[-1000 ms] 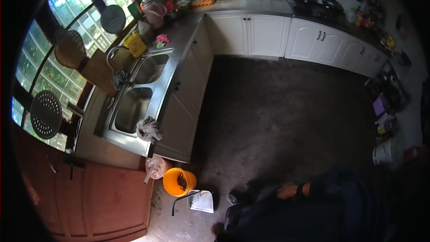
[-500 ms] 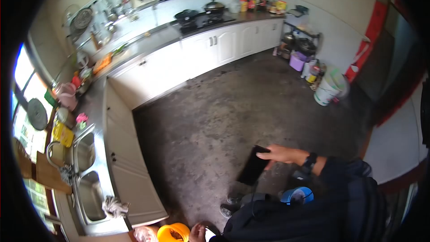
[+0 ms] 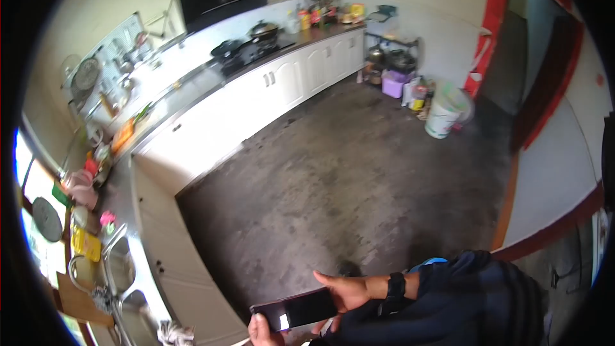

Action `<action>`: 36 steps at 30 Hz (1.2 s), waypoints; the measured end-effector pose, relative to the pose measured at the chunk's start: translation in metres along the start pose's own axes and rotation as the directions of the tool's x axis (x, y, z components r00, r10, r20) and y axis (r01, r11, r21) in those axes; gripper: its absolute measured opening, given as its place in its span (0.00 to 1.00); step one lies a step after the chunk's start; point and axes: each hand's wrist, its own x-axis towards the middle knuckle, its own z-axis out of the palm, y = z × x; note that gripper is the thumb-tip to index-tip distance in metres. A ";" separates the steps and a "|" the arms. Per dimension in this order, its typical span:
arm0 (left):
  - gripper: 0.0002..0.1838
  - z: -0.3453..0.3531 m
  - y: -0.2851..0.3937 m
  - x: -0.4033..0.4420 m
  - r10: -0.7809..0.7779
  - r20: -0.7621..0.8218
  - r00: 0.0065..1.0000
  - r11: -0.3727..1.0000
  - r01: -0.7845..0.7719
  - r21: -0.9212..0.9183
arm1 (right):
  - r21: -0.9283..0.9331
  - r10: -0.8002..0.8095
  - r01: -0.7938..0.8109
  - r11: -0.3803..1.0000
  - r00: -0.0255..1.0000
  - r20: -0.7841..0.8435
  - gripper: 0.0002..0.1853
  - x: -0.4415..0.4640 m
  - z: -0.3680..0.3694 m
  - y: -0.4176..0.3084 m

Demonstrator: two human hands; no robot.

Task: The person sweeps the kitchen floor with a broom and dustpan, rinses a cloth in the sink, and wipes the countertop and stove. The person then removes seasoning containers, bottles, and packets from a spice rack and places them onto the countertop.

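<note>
A dark smartphone (image 3: 301,309) lies sideways between my two hands at the bottom of the head view, a bright reflection on its screen. My right hand (image 3: 351,292), with a black watch on its wrist, holds the phone's right end; its thumb sticks up clear of the top edge. At the left end, my left hand (image 3: 264,332) grips the corner with its thumb on the front. The rest of that hand is cut off by the frame's lower edge.
To the left runs a counter with a double sink (image 3: 122,266) and a yellow jug (image 3: 86,243). White cabinets (image 3: 282,86) carry a stove (image 3: 246,54) along the back. A white bucket (image 3: 443,112) stands on the dark floor (image 3: 346,173) near the red-framed doorway.
The phone has moved down and left and turned from upright to sideways. My left hand has come up and taken hold of its left end. The view has shifted right.
</note>
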 end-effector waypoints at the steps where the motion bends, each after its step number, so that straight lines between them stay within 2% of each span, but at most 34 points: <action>1: 0.21 0.014 0.006 0.002 -0.054 -0.132 0.990 0.991 0.070 0.116 | -0.042 0.077 -0.075 0.996 0.996 0.035 0.45 0.004 -0.007 0.000; 3: 0.12 0.002 0.008 0.012 -0.122 -0.057 0.991 0.949 0.133 0.285 | -0.103 0.193 -0.191 0.976 0.981 0.010 0.41 0.010 -0.015 -0.006; 4: 0.11 0.022 0.023 0.018 -0.155 -0.106 0.982 0.917 0.183 0.354 | -0.118 0.241 -0.238 0.964 0.971 0.010 0.39 0.012 -0.014 -0.012; 5: 0.12 0.042 0.043 0.020 -0.220 -0.128 0.967 0.915 0.250 0.318 | -0.111 0.260 -0.255 0.961 0.965 0.032 0.37 0.016 -0.014 -0.017; 6: 0.13 0.032 0.040 0.025 -0.218 -0.055 0.974 0.924 0.224 0.310 | -0.107 0.273 -0.267 0.958 0.961 0.043 0.35 0.020 -0.014 -0.026; 8: 0.16 0.031 0.041 0.034 -0.210 -0.029 0.977 0.933 0.209 0.293 | -0.100 0.312 -0.305 0.947 0.948 0.064 0.32 0.028 -0.017 -0.041; 11: 0.19 0.042 0.042 0.052 -0.219 -0.075 0.973 0.924 0.231 0.305 | -0.079 0.341 -0.335 0.939 0.937 0.076 0.31 0.030 -0.028 -0.065; 14: 0.20 0.058 0.043 0.075 -0.229 -0.160 0.960 0.901 0.271 0.339 | -0.037 0.375 -0.373 0.927 0.918 0.127 0.31 0.032 -0.041 -0.091; 18: 0.21 0.065 0.037 0.099 -0.290 -0.130 0.948 0.910 0.316 0.268 | -0.006 0.416 -0.420 0.908 0.897 0.146 0.32 0.031 -0.055 -0.120; 21: 0.22 0.069 0.036 0.115 -0.292 -0.151 0.944 0.901 0.325 0.286 | -0.041 0.428 -0.426 0.904 0.899 0.097 0.32 0.031 -0.060 -0.137; 24: 0.23 0.057 0.029 0.131 -0.239 -0.092 0.967 0.915 0.255 0.311 | 0.060 0.411 -0.416 0.907 0.908 0.088 0.35 0.032 -0.062 -0.148; 25: 0.26 0.051 0.020 0.132 -0.179 -0.200 0.963 0.908 0.240 0.342 | 0.023 0.381 -0.385 0.923 0.920 0.085 0.35 0.034 -0.061 -0.154; 26: 0.28 0.044 0.021 0.134 -0.173 -0.206 0.963 0.926 0.230 0.299 | -0.006 0.347 -0.347 0.938 0.935 0.073 0.36 0.038 -0.059 -0.164; 27: 0.27 0.037 0.024 0.138 -0.075 -0.216 0.974 0.948 0.137 0.289 | -0.034 0.300 -0.299 0.954 0.953 0.048 0.37 0.040 -0.059 -0.175; 28: 0.26 0.028 0.024 0.143 0.009 -0.214 0.977 0.962 0.050 0.269 | -0.026 0.232 -0.231 0.973 0.971 0.056 0.39 0.043 -0.062 -0.184; 29: 0.26 0.022 0.021 0.142 0.033 -0.266 0.964 0.965 0.039 0.260 | 0.017 0.173 -0.173 0.985 0.984 0.037 0.36 0.043 -0.058 -0.196; 30: 0.25 0.015 0.019 0.146 0.062 -0.309 0.949 0.967 0.020 0.255 | 0.060 0.088 -0.091 0.994 0.995 0.040 0.37 0.045 -0.061 -0.204; 32: 0.22 -0.009 0.009 0.152 0.007 -0.335 0.942 0.973 0.070 0.218 | 0.087 -0.037 0.031 0.996 0.998 0.060 0.38 0.049 -0.072 -0.225; 36: 0.24 -0.049 -0.007 0.175 -0.099 -0.256 0.961 0.979 0.140 0.147 | 0.030 -0.224 0.225 0.974 0.974 -0.043 0.39 0.058 -0.059 -0.262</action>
